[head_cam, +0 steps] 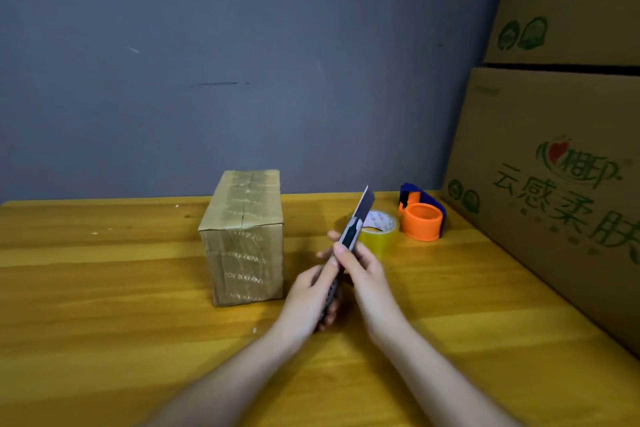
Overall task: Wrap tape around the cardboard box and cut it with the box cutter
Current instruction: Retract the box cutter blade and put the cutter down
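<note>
A small cardboard box, taped over with clear printed tape, stands on the wooden table left of centre. Both my hands hold a grey box cutter just right of the box, its dark blade extended and pointing up and away. My left hand grips the lower handle. My right hand holds the cutter's upper body with its fingers curled round it. Behind the blade lies a roll of yellowish clear tape.
An orange and blue tape dispenser sits right of the tape roll. Large printed cardboard cartons are stacked along the table's right side. A grey wall stands behind the table.
</note>
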Motion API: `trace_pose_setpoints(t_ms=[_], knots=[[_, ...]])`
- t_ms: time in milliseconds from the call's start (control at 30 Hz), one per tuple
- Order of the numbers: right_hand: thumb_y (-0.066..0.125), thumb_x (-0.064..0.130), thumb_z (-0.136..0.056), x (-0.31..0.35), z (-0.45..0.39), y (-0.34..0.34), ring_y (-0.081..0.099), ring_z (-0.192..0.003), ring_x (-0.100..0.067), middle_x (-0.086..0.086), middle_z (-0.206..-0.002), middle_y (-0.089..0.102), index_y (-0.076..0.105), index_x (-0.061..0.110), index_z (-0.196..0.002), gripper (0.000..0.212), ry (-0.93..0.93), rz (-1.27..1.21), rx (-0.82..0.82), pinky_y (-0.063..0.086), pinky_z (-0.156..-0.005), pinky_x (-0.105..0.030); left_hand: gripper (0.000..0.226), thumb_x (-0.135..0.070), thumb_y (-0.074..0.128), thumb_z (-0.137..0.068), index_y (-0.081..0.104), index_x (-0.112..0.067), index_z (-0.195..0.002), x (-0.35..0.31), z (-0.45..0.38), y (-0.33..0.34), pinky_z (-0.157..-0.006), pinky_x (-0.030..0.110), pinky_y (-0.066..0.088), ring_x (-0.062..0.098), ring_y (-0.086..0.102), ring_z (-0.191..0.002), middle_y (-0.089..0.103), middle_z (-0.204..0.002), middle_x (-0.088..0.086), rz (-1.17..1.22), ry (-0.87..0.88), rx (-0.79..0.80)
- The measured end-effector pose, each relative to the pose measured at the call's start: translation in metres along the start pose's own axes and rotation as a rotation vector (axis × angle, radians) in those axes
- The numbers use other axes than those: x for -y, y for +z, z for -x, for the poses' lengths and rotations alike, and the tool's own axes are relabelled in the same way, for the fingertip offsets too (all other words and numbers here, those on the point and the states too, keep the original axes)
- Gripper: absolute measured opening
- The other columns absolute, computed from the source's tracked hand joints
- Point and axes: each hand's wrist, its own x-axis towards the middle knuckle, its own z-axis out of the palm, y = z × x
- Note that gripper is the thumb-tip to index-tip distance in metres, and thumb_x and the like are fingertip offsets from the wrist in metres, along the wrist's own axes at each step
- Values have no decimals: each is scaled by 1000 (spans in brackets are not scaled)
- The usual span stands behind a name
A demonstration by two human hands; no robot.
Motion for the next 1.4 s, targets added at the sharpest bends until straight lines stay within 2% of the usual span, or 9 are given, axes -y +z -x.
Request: trace_pose_setpoints(t_ms=[67, 267, 467, 667, 867, 1000, 1200, 1300, 1400], knots=[[50, 21, -95, -2, 5, 0, 67, -71, -17, -4, -87, 73, 66, 18, -93, 17, 13, -2, 34, 55, -53, -28, 37, -36, 40, -97, 50, -14, -69, 3, 0, -1, -34, 17, 28, 15, 41, -33, 44, -45, 4, -3, 16, 5], [46, 16, -96, -1, 3, -8, 70, -72, -14, -7, -78, 75, 63, 3, -94, 21, -24, -32, 48, 56, -63, -21, 47, -50, 41, -91, 60, -10, -76, -5, -4, -5, -42, 23, 49, 18, 63, -43, 63, -52, 5, 56, -161, 217], [46, 22, -97, -2, 4, -9, 57, -44, -11, -14, -88, 75, 64, 8, -94, 23, 41, -19, 23, 44, -39, -19, 38, -42, 37, -96, 52, -12, -80, -6, 2, -6, -41, 17, 40, 13, 51, -38, 51, -46, -1, -1, -161, 272], [44, 21, -98, -4, 5, -6, 50, -36, -13, -8, -82, 72, 60, 8, -102, 21, 49, 30, -7, 38, -30, -17, 32, -37, 36, -98, 51, -13, -83, -5, 4, -3, -51, 23, 51, 12, 55, -46, 48, -50, -4, 26, -152, 279], [43, 13, -98, -4, 1, -8, 64, -69, -11, -2, -69, 69, 54, 10, -109, 16, -59, 43, -3, 52, -69, -21, 44, -46, 41, -95, 60, -9, -110, -9, 6, -5, -72, 33, 58, 18, 69, -69, 67, -80, 8, 61, -266, 312], [42, 11, -98, 2, 2, -12, 63, -68, -8, -6, -72, 67, 53, 7, -111, 17, -91, 44, -1, 52, -69, -18, 47, -53, 43, -91, 64, -11, -97, -9, 6, -8, -62, 31, 59, 20, 71, -69, 69, -73, 7, 64, -311, 361], [43, 13, -98, 0, 2, -12, 61, -60, -5, -1, -68, 69, 54, 12, -103, 13, -117, 71, -8, 46, -54, -18, 48, -60, 31, -91, 51, -16, -89, -8, 8, -7, -41, 20, 48, 14, 58, -43, 57, -61, 2, -36, -273, 402], [43, 11, -98, -2, -1, -14, 65, -66, -6, -1, -68, 72, 54, 12, -107, 14, -130, 64, 15, 51, -60, -17, 41, -54, 33, -94, 50, -17, -85, -4, 6, -6, -38, 13, 24, 8, 38, -33, 51, -55, -1, -33, -190, 349], [43, 6, -97, -3, -3, -14, 70, -75, -10, -6, -80, 72, 49, 11, -117, 21, -106, 0, 55, 55, -67, -19, 33, -44, 33, -98, 48, -19, -82, 0, 4, -3, -41, 11, 16, 6, 29, -32, 48, -57, 1, 32, -153, 335]])
